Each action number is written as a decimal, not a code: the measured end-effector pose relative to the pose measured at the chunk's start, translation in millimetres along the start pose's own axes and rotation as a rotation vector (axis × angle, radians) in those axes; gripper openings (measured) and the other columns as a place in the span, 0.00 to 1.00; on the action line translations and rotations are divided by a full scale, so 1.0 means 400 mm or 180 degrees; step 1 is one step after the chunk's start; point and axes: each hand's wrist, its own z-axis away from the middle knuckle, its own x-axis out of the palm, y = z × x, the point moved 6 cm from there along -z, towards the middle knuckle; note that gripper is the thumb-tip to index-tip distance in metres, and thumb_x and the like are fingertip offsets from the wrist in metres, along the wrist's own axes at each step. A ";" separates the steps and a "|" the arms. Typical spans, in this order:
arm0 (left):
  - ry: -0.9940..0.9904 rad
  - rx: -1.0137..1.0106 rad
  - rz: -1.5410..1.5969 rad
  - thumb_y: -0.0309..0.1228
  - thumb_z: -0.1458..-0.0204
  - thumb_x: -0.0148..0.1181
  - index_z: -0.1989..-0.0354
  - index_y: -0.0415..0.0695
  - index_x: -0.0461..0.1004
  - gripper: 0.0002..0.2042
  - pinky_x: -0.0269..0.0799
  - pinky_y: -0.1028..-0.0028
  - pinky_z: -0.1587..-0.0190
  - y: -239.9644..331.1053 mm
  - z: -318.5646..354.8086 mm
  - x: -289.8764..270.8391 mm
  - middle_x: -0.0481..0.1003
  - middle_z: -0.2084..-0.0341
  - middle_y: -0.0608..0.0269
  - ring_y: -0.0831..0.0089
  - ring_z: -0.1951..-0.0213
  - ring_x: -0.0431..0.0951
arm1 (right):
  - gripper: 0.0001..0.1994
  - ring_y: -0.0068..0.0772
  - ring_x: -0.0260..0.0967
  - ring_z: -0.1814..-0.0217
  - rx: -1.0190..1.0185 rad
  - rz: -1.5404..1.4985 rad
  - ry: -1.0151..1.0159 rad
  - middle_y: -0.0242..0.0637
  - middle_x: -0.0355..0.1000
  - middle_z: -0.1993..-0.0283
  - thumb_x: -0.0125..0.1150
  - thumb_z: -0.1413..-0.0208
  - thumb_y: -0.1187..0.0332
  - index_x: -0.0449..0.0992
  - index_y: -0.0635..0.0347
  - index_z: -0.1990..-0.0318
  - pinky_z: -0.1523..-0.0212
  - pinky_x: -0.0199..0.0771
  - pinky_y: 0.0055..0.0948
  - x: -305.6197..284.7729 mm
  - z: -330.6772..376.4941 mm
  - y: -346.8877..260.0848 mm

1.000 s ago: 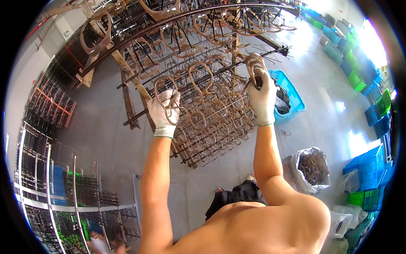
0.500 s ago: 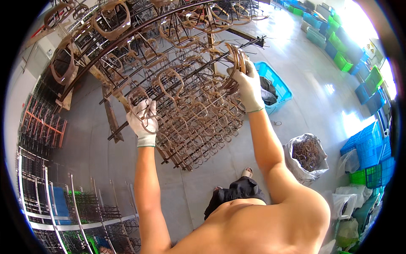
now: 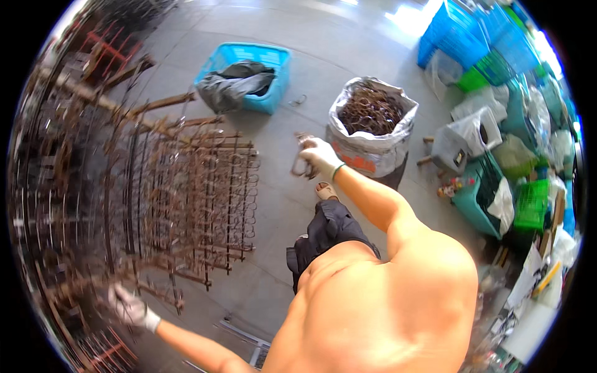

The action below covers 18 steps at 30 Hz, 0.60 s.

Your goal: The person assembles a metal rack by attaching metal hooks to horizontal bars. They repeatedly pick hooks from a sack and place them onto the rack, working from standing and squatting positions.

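My right hand [image 3: 320, 155], in a white glove, is closed around a few brown loop-shaped pieces [image 3: 302, 166], smeared by motion. It is just left of a white woven sack [image 3: 392, 149] filled with similar brown loops [image 3: 371, 109]. My left hand [image 3: 132, 308], also gloved, is stretched out low on the left beside the end of a rack [image 3: 208, 248]. Motion blurs its fingers, so I cannot make out whether they hold anything. The rack's bars carry many rows of brown loops.
A blue plastic basket [image 3: 281, 87] with dark cloth [image 3: 236, 84] stands beyond the rack. One loose loop [image 3: 298, 100] lies on the floor near it. Blue crates [image 3: 457, 37], a green crate [image 3: 532, 205] and plastic bags line the right side. More racks crowd the left edge.
My view has swung to the right. My right hand has left the rack with brown loops and come beside the sack. My left hand is off the loop it touched and out to the left.
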 end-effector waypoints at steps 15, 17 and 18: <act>-0.0124 -0.0542 0.0370 0.39 0.40 0.54 0.58 0.45 0.80 0.13 0.75 0.75 0.66 -0.055 0.045 0.054 0.80 0.63 0.62 0.69 0.66 0.80 | 0.24 0.38 0.74 0.46 -0.1728 0.0964 -0.0418 0.46 0.75 0.50 0.63 0.46 0.65 0.69 0.62 0.41 0.48 0.73 0.33 0.059 -0.217 -0.267; -0.0207 -0.0654 -0.0588 0.34 0.44 0.61 0.63 0.51 0.81 0.05 0.76 0.69 0.63 0.033 -0.015 0.000 0.81 0.66 0.67 0.64 0.66 0.81 | 0.22 0.40 0.74 0.49 -0.3158 0.0479 -0.1307 0.45 0.75 0.52 0.63 0.47 0.69 0.70 0.63 0.44 0.48 0.73 0.34 0.328 0.135 -0.563; 0.0011 -0.0636 -0.0217 0.33 0.45 0.62 0.65 0.49 0.81 0.05 0.76 0.69 0.63 0.018 -0.006 -0.010 0.81 0.70 0.64 0.66 0.67 0.81 | 0.23 0.46 0.73 0.50 -0.4203 0.0746 -0.1134 0.46 0.74 0.50 0.63 0.50 0.70 0.71 0.62 0.44 0.48 0.72 0.37 0.411 0.291 -0.662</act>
